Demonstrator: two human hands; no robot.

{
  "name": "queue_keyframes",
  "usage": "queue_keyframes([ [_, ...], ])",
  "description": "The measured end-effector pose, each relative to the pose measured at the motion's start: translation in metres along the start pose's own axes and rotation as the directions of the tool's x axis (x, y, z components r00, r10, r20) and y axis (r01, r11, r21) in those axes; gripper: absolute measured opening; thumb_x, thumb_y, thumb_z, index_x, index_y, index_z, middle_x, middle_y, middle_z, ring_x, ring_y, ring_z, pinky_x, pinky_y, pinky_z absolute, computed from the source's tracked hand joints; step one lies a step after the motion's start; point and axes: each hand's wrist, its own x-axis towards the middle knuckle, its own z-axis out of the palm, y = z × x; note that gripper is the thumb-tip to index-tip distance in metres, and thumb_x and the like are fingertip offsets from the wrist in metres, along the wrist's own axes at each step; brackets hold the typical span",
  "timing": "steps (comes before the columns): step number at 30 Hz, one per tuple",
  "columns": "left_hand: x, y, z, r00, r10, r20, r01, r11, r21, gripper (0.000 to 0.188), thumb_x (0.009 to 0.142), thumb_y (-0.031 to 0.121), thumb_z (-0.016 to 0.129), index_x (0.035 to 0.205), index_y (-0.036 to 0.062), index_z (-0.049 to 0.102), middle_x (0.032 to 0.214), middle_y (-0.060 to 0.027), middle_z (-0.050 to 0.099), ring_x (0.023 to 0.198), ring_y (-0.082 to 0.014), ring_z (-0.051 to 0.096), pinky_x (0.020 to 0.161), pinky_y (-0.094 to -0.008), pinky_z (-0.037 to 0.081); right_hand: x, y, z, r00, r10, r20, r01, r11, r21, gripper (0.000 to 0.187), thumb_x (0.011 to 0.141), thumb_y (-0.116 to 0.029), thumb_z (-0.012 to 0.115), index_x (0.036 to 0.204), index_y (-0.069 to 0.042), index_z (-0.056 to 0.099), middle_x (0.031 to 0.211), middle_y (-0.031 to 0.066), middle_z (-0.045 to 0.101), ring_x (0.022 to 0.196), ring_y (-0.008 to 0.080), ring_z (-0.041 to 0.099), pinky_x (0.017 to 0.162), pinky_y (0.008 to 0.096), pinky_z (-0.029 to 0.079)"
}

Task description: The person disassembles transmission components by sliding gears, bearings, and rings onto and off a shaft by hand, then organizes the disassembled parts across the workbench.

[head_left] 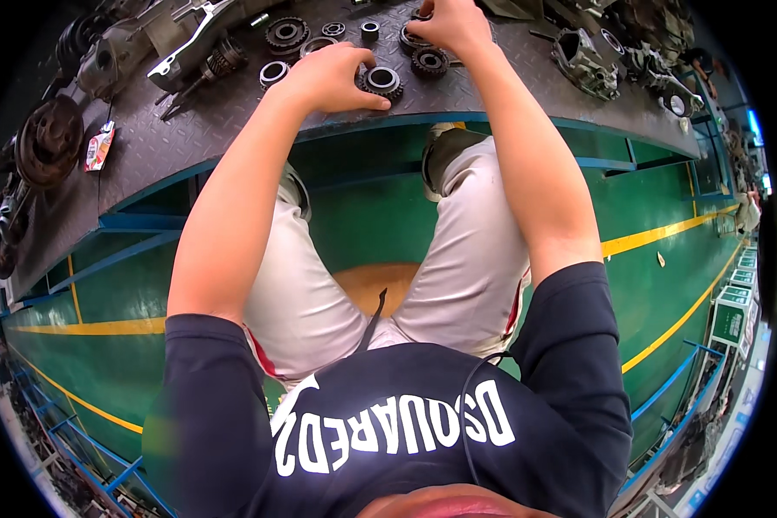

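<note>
My left hand [341,79] is curled round a toothed gear [382,83] with a bright bored hub, thumb on its near side and fingers on the far side. The gear lies on the dark metal bench top [233,129], close to the front edge. Farther right, at the upper edge of the view, my right hand [451,26] has thumb and forefinger closed on a small dark part I cannot make out. Just under that thumb is another gear [410,40], partly covered. A smaller dark gear [429,61] lies right in front of it.
Several gears and rings, including a large gear [287,34], a bearing ring [274,73] and a small collar [369,31], lie beyond my left hand. A geared shaft [220,65] and housing [116,60] stand left. A metal casing [587,65] sits right. A rusty disc [50,141] lies far left.
</note>
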Motion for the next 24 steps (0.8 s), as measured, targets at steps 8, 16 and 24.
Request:
queue_keyframes([
  [8,0.005,0.001,-0.005,0.996,-0.068,0.058,0.070,0.997,-0.041,0.069,0.074,0.046,0.093,0.125,0.0025,0.076,0.116,-0.0191,0.078,0.108,-0.0340,0.075,0.099,-0.0401,0.058,-0.023,0.008,-0.014,0.958,-0.165,0.235,-0.111,0.543,0.833,0.032,0.089,-0.017,0.084,0.114,0.001,0.076,0.100,0.0094,0.080,0.094,0.0168,0.076,0.082,0.0326,0.060],
  [16,0.009,-0.012,-0.006,0.994,-0.010,0.111,0.025,0.991,-0.135,0.067,0.077,0.039,0.094,0.130,0.0026,0.074,0.118,-0.0185,0.077,0.105,-0.0315,0.074,0.099,-0.0397,0.059,-0.057,-0.022,-0.039,0.866,-0.331,0.375,-0.158,0.530,0.833,0.038,0.088,-0.007,0.086,0.122,0.002,0.072,0.106,0.0112,0.079,0.098,0.0175,0.076,0.087,0.0323,0.061],
  [24,0.003,-0.019,-0.008,0.995,0.038,0.093,-0.021,0.983,-0.182,0.068,0.079,0.035,0.092,0.136,0.0051,0.072,0.117,-0.0174,0.075,0.104,-0.0304,0.074,0.095,-0.0379,0.060,-0.059,-0.014,-0.016,0.835,-0.504,0.220,0.194,0.644,0.740,0.032,0.088,-0.009,0.083,0.116,0.001,0.073,0.100,0.0133,0.079,0.093,0.0211,0.076,0.083,0.0360,0.062],
])
